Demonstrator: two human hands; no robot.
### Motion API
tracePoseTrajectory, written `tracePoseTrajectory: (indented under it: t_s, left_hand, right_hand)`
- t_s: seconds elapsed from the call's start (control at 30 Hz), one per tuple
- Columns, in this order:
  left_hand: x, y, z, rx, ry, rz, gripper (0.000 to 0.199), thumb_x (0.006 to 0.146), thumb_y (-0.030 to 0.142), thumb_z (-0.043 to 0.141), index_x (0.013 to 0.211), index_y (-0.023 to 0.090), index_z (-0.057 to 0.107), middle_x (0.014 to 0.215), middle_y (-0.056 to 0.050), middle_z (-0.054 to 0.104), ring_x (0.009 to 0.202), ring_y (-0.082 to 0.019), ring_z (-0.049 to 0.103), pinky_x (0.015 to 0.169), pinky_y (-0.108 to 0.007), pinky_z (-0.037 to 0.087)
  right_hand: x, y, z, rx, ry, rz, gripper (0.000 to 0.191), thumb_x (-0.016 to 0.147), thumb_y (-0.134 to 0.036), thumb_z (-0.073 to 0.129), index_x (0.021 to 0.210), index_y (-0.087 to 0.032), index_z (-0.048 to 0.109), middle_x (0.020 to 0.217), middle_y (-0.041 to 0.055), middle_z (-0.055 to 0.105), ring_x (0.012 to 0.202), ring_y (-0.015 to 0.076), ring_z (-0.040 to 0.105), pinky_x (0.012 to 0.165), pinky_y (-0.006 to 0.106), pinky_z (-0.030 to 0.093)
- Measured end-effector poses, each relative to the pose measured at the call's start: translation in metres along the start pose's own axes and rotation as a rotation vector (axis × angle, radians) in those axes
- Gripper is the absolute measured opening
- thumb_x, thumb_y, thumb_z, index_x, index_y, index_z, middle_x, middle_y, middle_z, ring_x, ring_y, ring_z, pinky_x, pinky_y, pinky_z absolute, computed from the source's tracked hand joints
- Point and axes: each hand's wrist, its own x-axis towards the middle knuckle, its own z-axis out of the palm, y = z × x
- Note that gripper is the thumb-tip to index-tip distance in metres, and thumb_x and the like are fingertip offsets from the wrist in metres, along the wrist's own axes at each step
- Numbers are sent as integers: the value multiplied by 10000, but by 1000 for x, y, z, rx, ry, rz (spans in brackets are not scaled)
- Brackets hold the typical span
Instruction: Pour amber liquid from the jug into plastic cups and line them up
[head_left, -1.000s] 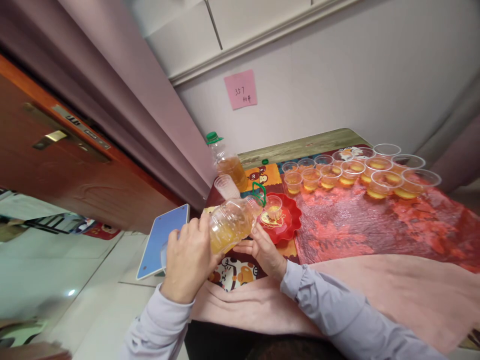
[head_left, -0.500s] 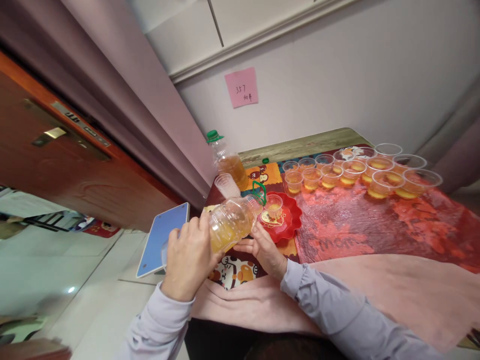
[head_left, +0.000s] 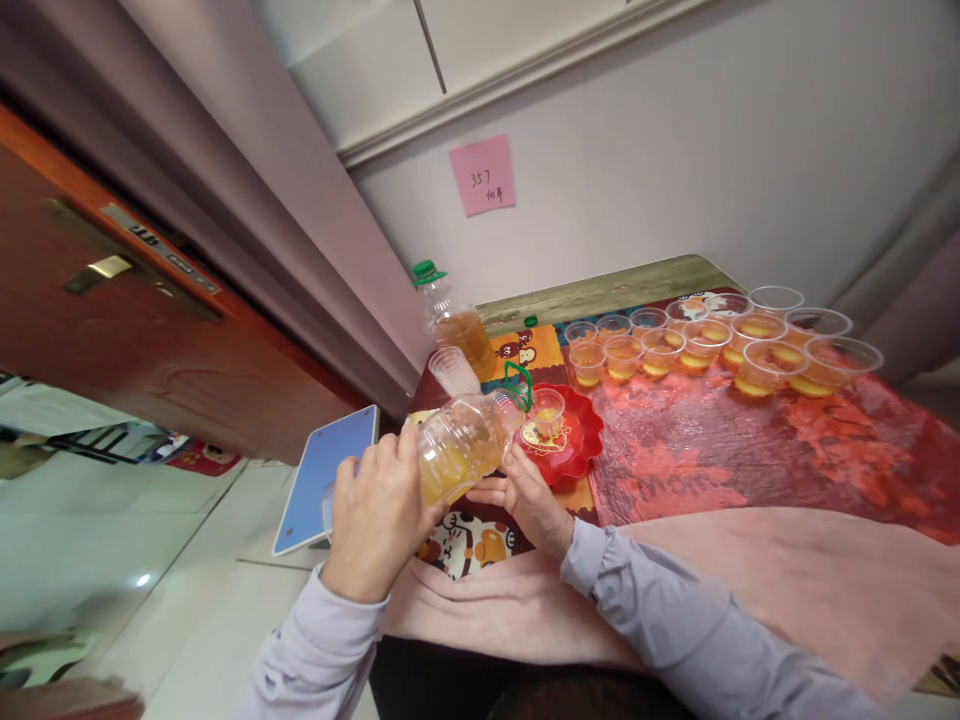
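Note:
My left hand [head_left: 381, 510] is wrapped round the base end of a clear bottle [head_left: 461, 450] of yellow liquid, which is tilted with its neck toward the right. My right hand [head_left: 531, 498] supports the bottle near its shoulder from the right and below, fingers partly extended. The bottle's mouth is over a clear cup [head_left: 547, 412] with some liquid in it, standing on a red scalloped plate [head_left: 589, 440]. A green handle ring [head_left: 518, 388] hangs at the bottle's neck.
Several cups [head_left: 661, 350] with yellow liquid stand in rows at the right. A second bottle [head_left: 461, 335] with a green cap and a stack of cups [head_left: 454, 372] are behind my bottle. A loose green cap [head_left: 531, 321] lies near the back edge.

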Motion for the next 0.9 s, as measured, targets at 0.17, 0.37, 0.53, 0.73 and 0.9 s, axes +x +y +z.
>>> tracePoseTrajectory:
  t_s: [0.17, 0.37, 0.53, 0.73, 0.9]
  left_hand:
    - [1, 0, 0, 2, 1, 2, 784, 806, 390, 817, 1467, 114, 498, 1269, -180, 712, 1173, -366, 684, 939, -455, 467]
    - [2, 1, -4, 4, -24, 0, 751, 823, 391, 790, 1458, 123, 492, 1274, -179, 715, 1170, -357, 680, 943, -449, 452]
    - [2, 2, -4, 14, -20, -2, 757, 821, 404, 794, 1453, 116, 493, 1252, -176, 717, 1171, -361, 680, 935, -444, 450]
    - [2, 2, -5, 19, -28, -2, 743, 824, 388, 801, 1449, 114, 505, 1240, -174, 719, 1163, -364, 686, 929, -445, 451]
    - [3, 2, -4, 20, -4, 6, 710, 833, 389, 786, 1432, 124, 512, 1228, -172, 728, 1143, -357, 691, 913, -445, 451]
  right_hand:
    - [-1, -2, 1, -4, -12, -4, 783, 866, -637, 801, 1490, -289, 481, 1333, 84, 710, 892, 198, 793, 911, 405, 649]
    - [-1, -3, 2, -5, -9, -11, 726, 881, -625, 788, 1458, -281, 513, 1305, 82, 721, 895, 207, 791, 916, 417, 643]
    - [-1, -3, 2, 11, -12, -14, 689, 883, -605, 793, 1437, -287, 537, 1348, 92, 710, 896, 205, 783, 917, 428, 643]
    - [-1, -3, 2, 18, -11, -13, 680, 883, -607, 792, 1431, -290, 541, 1337, 79, 708, 902, 204, 790, 911, 410, 647]
    - [-1, -3, 2, 5, -2, -12, 741, 876, -621, 791, 1473, -283, 514, 1383, 97, 687, 898, 201, 787, 920, 417, 646]
